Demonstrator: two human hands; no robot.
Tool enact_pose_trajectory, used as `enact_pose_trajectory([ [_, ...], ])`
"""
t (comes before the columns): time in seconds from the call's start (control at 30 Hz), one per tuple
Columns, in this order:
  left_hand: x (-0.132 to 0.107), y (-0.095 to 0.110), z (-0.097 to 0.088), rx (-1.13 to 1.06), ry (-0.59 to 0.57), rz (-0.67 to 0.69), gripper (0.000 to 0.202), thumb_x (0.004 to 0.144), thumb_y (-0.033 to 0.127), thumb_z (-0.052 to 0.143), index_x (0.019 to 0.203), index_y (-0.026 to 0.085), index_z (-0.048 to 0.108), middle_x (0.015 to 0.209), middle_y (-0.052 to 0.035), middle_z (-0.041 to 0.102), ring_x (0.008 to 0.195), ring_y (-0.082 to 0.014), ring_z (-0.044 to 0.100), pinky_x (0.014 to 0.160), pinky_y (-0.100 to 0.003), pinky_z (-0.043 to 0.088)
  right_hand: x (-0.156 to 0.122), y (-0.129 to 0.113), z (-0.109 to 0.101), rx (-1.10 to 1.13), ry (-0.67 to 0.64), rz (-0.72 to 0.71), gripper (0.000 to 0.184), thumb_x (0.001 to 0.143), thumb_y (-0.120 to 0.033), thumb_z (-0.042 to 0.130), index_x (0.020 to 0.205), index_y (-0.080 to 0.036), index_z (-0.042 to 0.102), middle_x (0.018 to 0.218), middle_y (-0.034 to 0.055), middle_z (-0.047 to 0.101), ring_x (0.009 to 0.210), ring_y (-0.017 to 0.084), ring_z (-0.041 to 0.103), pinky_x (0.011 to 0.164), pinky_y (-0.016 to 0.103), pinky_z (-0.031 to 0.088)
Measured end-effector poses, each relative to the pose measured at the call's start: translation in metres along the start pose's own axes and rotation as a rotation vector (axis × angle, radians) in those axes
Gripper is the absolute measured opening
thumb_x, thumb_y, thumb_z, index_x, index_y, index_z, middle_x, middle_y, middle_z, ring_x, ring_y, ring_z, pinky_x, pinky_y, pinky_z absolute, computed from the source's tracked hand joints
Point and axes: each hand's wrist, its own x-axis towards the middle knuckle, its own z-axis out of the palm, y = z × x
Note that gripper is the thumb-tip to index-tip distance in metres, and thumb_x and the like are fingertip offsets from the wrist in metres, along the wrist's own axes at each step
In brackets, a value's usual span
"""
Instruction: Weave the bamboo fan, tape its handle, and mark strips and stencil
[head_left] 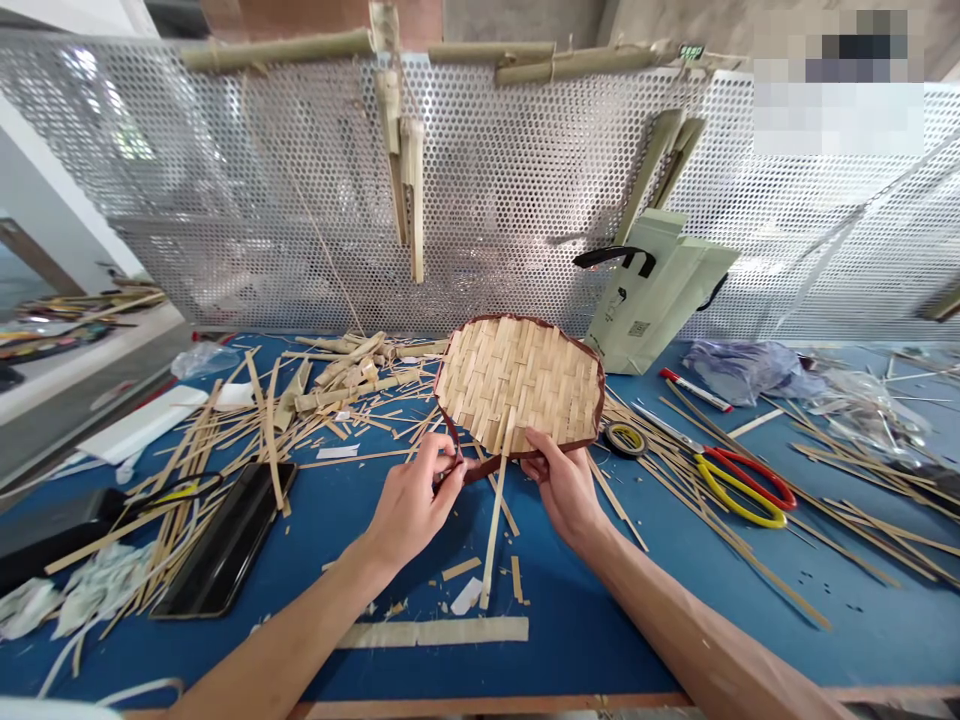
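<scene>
A woven bamboo fan (pixel 519 382) with a dark red-brown edging band is held upright above the blue table (pixel 862 610). My left hand (pixel 411 500) pinches the loose end of the edging band at the fan's lower left rim. My right hand (pixel 562 485) grips the fan's lower right rim, thumb on the weave. A long bamboo handle strip (pixel 495 530) hangs down from the fan's bottom between the two hands.
Red-and-yellow scissors (pixel 746 485) and a tape roll (pixel 625 438) lie right of the fan. Loose bamboo strips (pixel 315 400) litter the left and right. A black phone (pixel 225 545) lies front left. A paper bag (pixel 660 290) leans on the perforated metal screen (pixel 225 200).
</scene>
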Motion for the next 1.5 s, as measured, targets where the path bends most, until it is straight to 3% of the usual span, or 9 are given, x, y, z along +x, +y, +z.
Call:
enact_pose_trajectory([
  [0.23,0.000,-0.004,0.002,0.219,-0.019,0.175,0.013,0.111,0.031,0.050,0.105,0.026,0.060,0.079,0.0020,0.078,0.066,-0.0177,0.074,0.061,-0.027,0.044,-0.002,0.002,0.000,0.014,-0.011,0.005,0.048,0.057,-0.036,0.102,0.078,-0.023,0.061,0.062,-0.0083,0.052,0.053,0.007,0.035,0.047,0.023,0.032],
  [0.43,0.001,-0.009,0.005,0.248,-0.010,0.244,0.016,0.110,0.027,0.055,0.107,0.025,0.070,0.090,-0.0019,0.083,0.074,-0.0190,0.077,0.068,-0.028,0.050,-0.003,0.004,0.001,-0.003,-0.048,-0.017,0.050,0.060,-0.045,0.102,0.079,-0.023,0.061,0.064,-0.0076,0.053,0.054,0.007,0.037,0.045,0.022,0.032],
  [0.8,0.000,-0.011,0.005,0.203,-0.053,0.305,0.023,0.111,0.026,0.053,0.112,0.023,0.075,0.100,-0.0056,0.084,0.085,-0.0211,0.079,0.078,-0.030,0.056,-0.003,0.008,0.001,-0.026,-0.074,-0.008,0.049,0.062,-0.044,0.102,0.075,-0.021,0.062,0.064,-0.0075,0.052,0.055,0.007,0.036,0.046,0.021,0.033],
  [1.0,0.000,-0.005,0.002,0.095,-0.120,0.243,0.025,0.110,0.033,0.053,0.101,0.023,0.073,0.093,-0.0047,0.079,0.082,-0.0210,0.072,0.075,-0.032,0.049,-0.004,0.011,0.001,-0.040,-0.105,0.006,0.054,0.060,-0.050,0.103,0.084,-0.021,0.065,0.070,-0.0044,0.059,0.057,0.009,0.042,0.045,0.022,0.035],
  [1.13,0.000,0.000,0.000,-0.070,-0.130,0.107,0.045,0.112,0.041,0.046,0.078,0.021,0.067,0.077,-0.0023,0.069,0.072,-0.0175,0.062,0.070,-0.030,0.042,-0.005,0.011,0.001,-0.054,-0.125,0.007,0.053,0.063,-0.051,0.102,0.088,-0.020,0.067,0.071,-0.0034,0.061,0.058,0.009,0.042,0.045,0.022,0.035],
  [1.23,0.003,-0.001,0.002,-0.178,-0.143,-0.023,0.055,0.110,0.052,0.051,0.067,0.020,0.063,0.065,-0.0006,0.062,0.062,-0.0158,0.055,0.062,-0.030,0.037,-0.005,0.012,0.000,-0.061,-0.145,-0.002,0.052,0.066,-0.052,0.100,0.091,-0.020,0.068,0.073,-0.0032,0.061,0.057,0.009,0.041,0.046,0.022,0.035],
  [1.5,0.008,-0.009,0.009,-0.466,-0.203,-0.318,0.052,0.095,0.064,0.068,0.080,0.018,0.084,0.070,-0.0066,0.077,0.066,-0.0226,0.071,0.064,-0.029,0.052,-0.007,0.018,-0.002,-0.108,-0.231,-0.051,0.045,0.076,-0.054,0.093,0.090,-0.021,0.066,0.073,-0.0033,0.057,0.059,0.010,0.041,0.047,0.023,0.036],
])
